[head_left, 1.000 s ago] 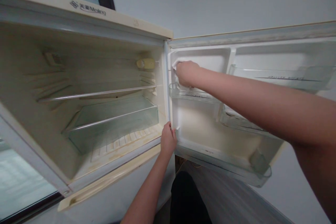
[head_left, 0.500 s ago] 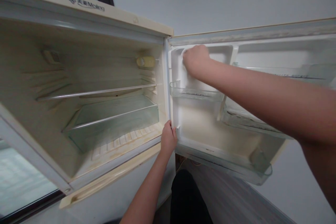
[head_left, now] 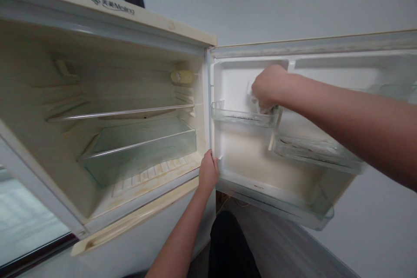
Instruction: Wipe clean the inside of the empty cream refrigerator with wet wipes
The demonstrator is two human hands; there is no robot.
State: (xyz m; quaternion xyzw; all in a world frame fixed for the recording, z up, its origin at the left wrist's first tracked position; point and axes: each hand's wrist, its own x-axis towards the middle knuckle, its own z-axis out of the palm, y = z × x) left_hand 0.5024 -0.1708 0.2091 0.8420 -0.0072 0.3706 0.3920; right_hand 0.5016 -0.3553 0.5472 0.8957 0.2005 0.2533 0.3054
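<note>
An old cream fridge (head_left: 107,8) stands open with nothing on its shelves. Its door (head_left: 247,156) swings out to the right. My right hand (head_left: 267,87) is closed on a white cloth (head_left: 256,104) and presses it against the inner wall of the door's upper left compartment, just above a small clear door shelf (head_left: 243,117). My left hand (head_left: 208,171) grips the lower hinge-side edge of the door, fingers curled round it.
Inside the fridge are a wire-edged glass shelf (head_left: 124,115), a clear drawer cover (head_left: 143,147) and a yellowish lamp housing (head_left: 182,77). More clear door shelves (head_left: 312,150) sit to the right and along the door's bottom (head_left: 283,208). My dark-clad leg (head_left: 228,243) is below.
My right hand with the cloth went from the compartment's left edge up to its top, then right and down to just above the small shelf. The left hand stayed put.
</note>
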